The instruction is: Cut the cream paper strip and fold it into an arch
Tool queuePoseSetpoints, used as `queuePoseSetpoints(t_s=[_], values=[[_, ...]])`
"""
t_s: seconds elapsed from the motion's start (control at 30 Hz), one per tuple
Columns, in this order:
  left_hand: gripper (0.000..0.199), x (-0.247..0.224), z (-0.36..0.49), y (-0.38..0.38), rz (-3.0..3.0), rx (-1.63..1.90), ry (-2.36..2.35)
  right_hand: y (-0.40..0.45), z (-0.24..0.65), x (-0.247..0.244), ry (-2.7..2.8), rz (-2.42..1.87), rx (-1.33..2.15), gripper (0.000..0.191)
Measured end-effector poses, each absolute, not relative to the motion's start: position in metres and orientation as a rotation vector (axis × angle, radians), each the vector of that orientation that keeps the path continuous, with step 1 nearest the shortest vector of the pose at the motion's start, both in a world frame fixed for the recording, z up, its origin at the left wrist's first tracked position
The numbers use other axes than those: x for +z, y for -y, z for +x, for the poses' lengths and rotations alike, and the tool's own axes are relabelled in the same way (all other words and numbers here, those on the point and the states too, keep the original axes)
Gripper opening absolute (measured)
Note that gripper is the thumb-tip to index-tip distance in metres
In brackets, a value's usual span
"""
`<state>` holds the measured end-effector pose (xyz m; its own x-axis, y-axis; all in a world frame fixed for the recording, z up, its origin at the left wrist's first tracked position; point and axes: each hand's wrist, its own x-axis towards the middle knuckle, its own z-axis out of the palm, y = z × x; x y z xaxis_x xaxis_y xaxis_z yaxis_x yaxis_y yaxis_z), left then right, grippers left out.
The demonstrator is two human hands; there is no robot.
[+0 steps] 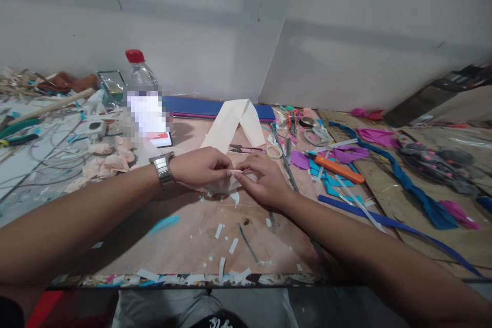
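Both hands meet over the middle of the worktable. My left hand [200, 166], with a metal watch [164, 168] on its wrist, pinches a thin pale piece of material [221, 184] between thumb and fingers. Close against it, my right hand [265, 177] grips the same piece from the other side. Part of the piece hangs under the fingers, and much of it is hidden by them. Just behind the hands, a cream strip [225, 125] stands folded in an upside-down V. Small thread snips [246, 149] lie beyond the fingertips.
A bottle with a red cap [134, 56] and a lit phone [149, 115] stand at the back left, near pale bundled pieces [109, 164]. To the right lie an orange cutter [340, 168], blue strips [357, 218] and coloured scraps. Paper bits litter the table [184, 251].
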<state>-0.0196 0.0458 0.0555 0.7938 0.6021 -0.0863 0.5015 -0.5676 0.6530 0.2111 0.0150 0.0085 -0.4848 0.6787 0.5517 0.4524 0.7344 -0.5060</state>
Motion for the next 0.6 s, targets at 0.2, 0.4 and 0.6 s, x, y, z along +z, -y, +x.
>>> queuePoseSetpoints(t_s=[0.2,0.4,0.6], values=[[0.036,0.0549,-0.0209,-0.0456,2.218,0.056,-0.860,-0.0154,0.2099,0.0093,2.174,-0.828,0.328,0.010],[0.034,0.0581,-0.0201,-0.0457,2.141,0.048,-0.813,-0.0157,0.2108,0.0079,2.176,-0.771,0.282,0.008],[0.036,0.0572,-0.0214,-0.0468,2.126,0.032,-0.860,-0.0169,0.2112,0.0075,2.158,-0.762,0.245,0.010]])
